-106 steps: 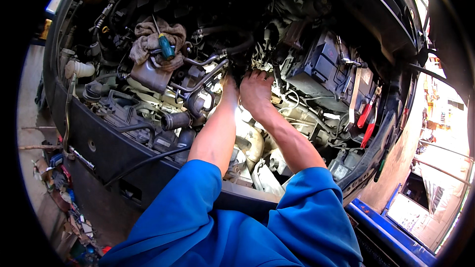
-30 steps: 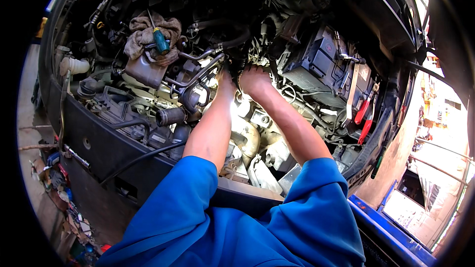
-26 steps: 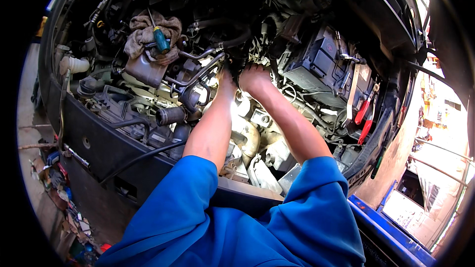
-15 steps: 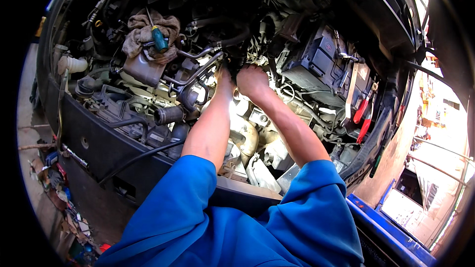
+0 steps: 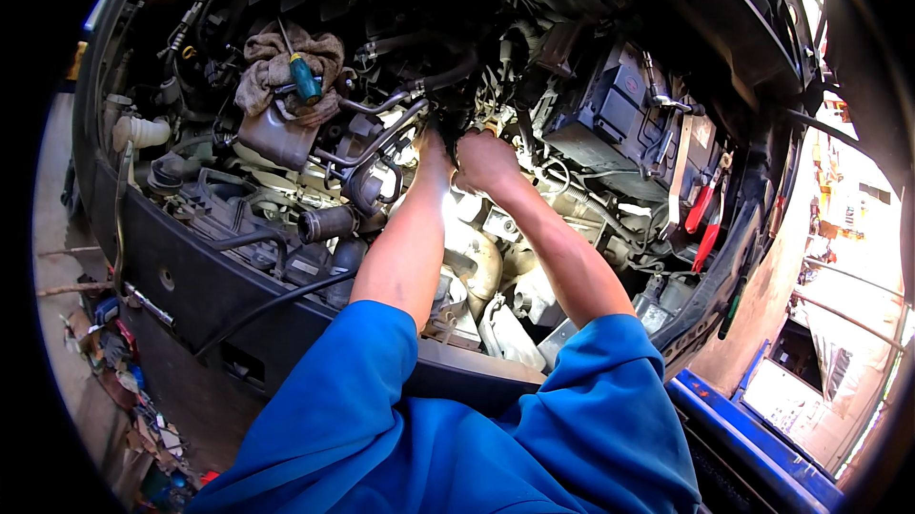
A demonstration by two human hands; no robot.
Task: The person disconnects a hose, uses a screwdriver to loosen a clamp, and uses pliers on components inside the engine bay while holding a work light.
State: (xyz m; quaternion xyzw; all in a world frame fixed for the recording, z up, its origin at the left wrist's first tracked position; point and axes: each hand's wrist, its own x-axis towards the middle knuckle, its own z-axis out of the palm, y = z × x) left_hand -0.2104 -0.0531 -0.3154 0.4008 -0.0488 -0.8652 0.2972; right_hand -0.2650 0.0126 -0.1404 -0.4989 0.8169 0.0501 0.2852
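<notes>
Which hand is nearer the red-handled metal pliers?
Right. The right hand is left of the red-handled metal pliers; the left hand, partly hidden, is farther left, beyond the right hand.

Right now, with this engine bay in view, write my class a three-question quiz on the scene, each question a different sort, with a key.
1. Multiple choice: What lies on the brown rag?
A) a hammer
B) a green-handled screwdriver
C) a paintbrush
2. True or false: The red-handled tool lies to the left of the rag in the picture.
3. Short answer: How are the left hand and the right hand placed relative to each other?

Key:
1. B
2. False; the red-handled tool is on the right.
3. Close together, among the engine parts; what they hold cannot be made out.
</notes>
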